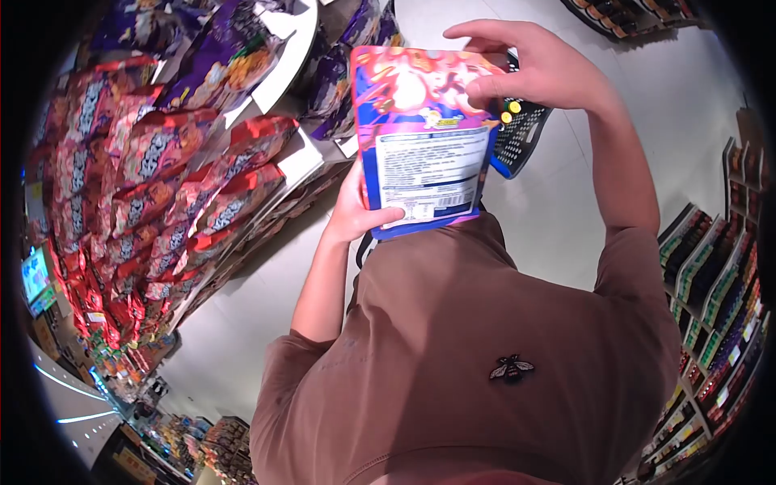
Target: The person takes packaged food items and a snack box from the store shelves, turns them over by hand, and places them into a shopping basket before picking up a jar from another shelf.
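My left hand is closed on the lower left edge of a snack bag, its thumb across the front. The bag is upright, purple and blue with a pink-red top. A white label with small print and a barcode faces me. At the bag's upper right corner is my right hand, its thumb and fingers spread apart. The thumb overlaps the printed top, while the fingers reach past the top edge. Whether the thumb touches the bag I cannot tell.
Red snack bags fill a display at the left, with purple bags above. Behind my right hand shows a black perforated basket with a blue edge. Stocked shelves stand at the right, across the pale floor.
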Available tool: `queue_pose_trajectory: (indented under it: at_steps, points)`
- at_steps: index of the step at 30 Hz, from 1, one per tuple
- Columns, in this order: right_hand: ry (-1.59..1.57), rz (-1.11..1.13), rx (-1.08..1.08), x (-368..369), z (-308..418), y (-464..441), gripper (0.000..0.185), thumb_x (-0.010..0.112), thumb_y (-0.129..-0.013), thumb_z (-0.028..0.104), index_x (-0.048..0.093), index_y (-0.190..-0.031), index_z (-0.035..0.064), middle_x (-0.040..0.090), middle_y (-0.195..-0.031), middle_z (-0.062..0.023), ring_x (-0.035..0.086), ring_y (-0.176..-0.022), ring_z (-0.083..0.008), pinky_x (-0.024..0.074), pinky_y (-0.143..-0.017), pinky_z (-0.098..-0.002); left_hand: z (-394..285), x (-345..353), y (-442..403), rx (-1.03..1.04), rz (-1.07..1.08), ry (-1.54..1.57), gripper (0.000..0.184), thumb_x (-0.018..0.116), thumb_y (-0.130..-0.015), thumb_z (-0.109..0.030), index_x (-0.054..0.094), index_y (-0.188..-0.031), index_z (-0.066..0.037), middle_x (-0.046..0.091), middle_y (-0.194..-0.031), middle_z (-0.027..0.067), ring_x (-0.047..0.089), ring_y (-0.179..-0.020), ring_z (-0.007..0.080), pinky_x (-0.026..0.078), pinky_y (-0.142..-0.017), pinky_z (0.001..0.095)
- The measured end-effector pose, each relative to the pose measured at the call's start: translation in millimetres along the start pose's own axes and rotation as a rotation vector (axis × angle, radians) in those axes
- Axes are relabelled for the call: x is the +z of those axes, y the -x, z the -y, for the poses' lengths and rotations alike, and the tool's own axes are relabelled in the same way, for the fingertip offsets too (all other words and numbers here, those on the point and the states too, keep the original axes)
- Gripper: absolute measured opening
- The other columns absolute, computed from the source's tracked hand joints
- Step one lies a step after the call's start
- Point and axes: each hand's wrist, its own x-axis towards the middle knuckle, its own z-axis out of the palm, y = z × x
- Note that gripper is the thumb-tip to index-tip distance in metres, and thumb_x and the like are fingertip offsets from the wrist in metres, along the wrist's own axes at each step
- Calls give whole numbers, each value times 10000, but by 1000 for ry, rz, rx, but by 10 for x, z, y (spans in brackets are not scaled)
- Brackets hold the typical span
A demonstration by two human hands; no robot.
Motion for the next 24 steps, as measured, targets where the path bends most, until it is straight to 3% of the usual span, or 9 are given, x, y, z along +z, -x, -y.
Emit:
queue_pose_trajectory:
  at_steps: [4, 5, 8, 11, 14, 18, 19, 22, 24]
  points:
    - [82, 135, 193, -491, -502, 14, 404, 773, -790, 216, 678, -1112, -9, 672, -864, -74, 616, -807, -123, 507, -760, -284, -1, 331, -621, -96, 47, -43, 995, 835, -628, 17, 319, -1478, -2, 538, -1333, 78, 532, -1209, 167, 424, -1045, 347]
    - [107, 137, 184, -602, -631, 47, 255, 744, -804, 191, 704, -901, -40, 648, -756, -58, 579, -706, -86, 489, -629, -275, 43, 372, -767, -95, 96, -107, 991, 824, -628, 26, 322, -1482, -12, 529, -1341, 73, 510, -1225, 158, 399, -1064, 336]
    - [47, 216, 390, -877, -863, 186, 201, 728, -804, 143, 689, -796, -54, 622, -702, -62, 568, -664, -85, 462, -560, -285, 129, 625, -1118, -140, 171, -82, 975, 799, -647, 28, 313, -1492, -17, 507, -1372, 73, 488, -1254, 165, 374, -1087, 330]
    - [-104, 175, 415, -1047, -1253, 406, 188, 730, -802, 150, 694, -764, -31, 627, -637, -65, 584, -537, -91, 443, -477, -265, 234, 810, -1425, -133, 236, -146, 988, 790, -657, 18, 292, -1509, -24, 486, -1406, 84, 457, -1307, 184, 345, -1115, 340]
    - [-98, -14, 240, -1090, -1615, 703, 177, 742, -798, 131, 692, -715, -17, 610, -600, -58, 590, -547, -87, 438, -452, -252, 343, 938, -1711, -70, 240, -346, 952, 763, -677, -1, 302, -1509, -57, 496, -1407, 132, 483, -1312, 240, 354, -1115, 351]
    - [175, -19, 154, -1142, -1702, 780, 172, 731, -778, 144, 694, -716, -12, 604, -609, -109, 575, -531, -262, 449, -525, -360, 526, 836, -2106, 35, 86, -617, 889, 731, -696, -35, 340, -1492, -99, 555, -1335, 185, 517, -1279, 329, 402, -1081, 386]
    - [291, 9, 279, -1147, -1704, 735, 205, 703, -795, 195, 697, -716, 6, 594, -616, -146, 558, -549, -339, 445, -571, -408, 543, 788, -2160, -11, 84, -673, 869, 727, -707, -48, 349, -1487, -110, 556, -1334, 180, 519, -1269, 339, 406, -1079, 396]
    - [511, -38, 320, -1105, -2324, 699, 258, 677, -821, 243, 686, -695, 18, 588, -601, -160, 572, -558, -342, 447, -568, -413, 728, 693, -2227, -28, 104, -839, 645, 705, -750, -95, 503, -1363, -104, 621, -1214, 144, 563, -1167, 338, 435, -1032, 406]
    - [476, -63, 500, -1122, -2632, 588, 323, 655, -861, 304, 684, -704, 24, 615, -615, -158, 609, -589, -339, 469, -587, -413, 882, 621, -2227, -24, 194, -950, 540, 698, -761, -103, 571, -1285, -88, 646, -1147, 128, 582, -1114, 328, 447, -1003, 397]
